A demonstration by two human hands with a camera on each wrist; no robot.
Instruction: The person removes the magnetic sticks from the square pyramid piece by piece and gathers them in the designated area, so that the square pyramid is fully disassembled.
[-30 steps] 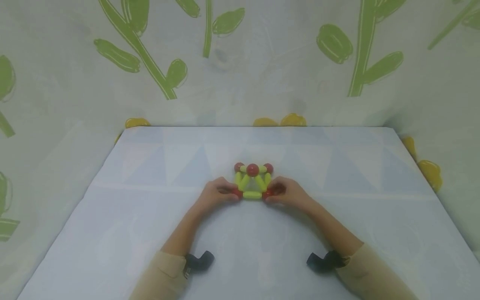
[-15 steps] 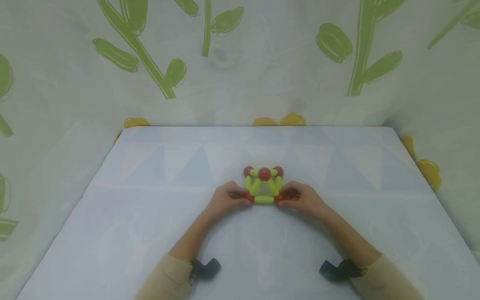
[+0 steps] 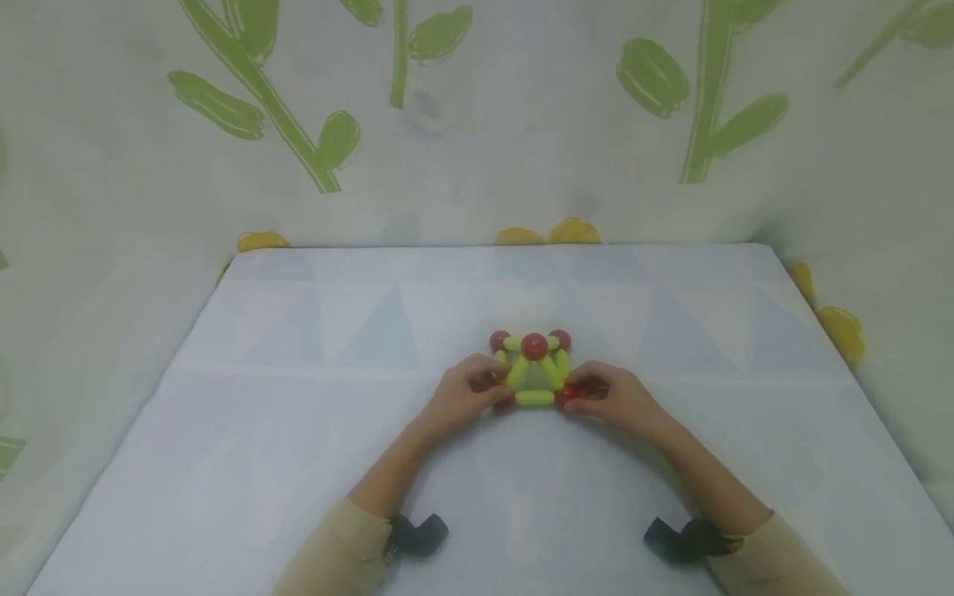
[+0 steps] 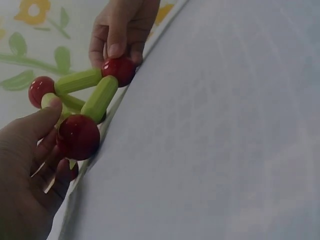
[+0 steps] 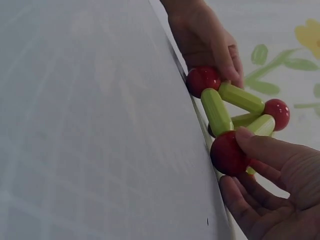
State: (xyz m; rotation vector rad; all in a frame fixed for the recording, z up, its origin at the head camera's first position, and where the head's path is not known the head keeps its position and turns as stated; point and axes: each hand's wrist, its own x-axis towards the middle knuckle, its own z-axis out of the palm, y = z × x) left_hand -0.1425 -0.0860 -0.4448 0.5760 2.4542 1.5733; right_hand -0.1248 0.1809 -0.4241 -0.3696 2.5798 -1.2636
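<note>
A small pyramid-shaped construction toy of red balls and yellow-green rods (image 3: 534,398) sits mid-table, one red ball (image 3: 534,346) at its peak. At its near left corner, my left hand (image 3: 458,399) holds the toy. The left wrist view has the left thumb (image 4: 47,112) on a slanting rod, with fingers behind and below the corner ball (image 4: 80,137). My right hand (image 3: 626,404) pinches the near right corner ball (image 5: 229,152) between thumb and fingers. Two more red balls show at the far corners.
The toy is on a pale table (image 3: 224,463) with a faint triangle pattern. Behind it rises a light backdrop (image 3: 507,157) printed with green leaves and yellow flowers. Dark wrist-worn devices (image 3: 419,535) lie beside both beige sleeves (image 3: 331,546).
Both hands have shifted the toy to the right and slightly nearer. My left fingers have moved farther over its left corner, now covering part of the side rod.
</note>
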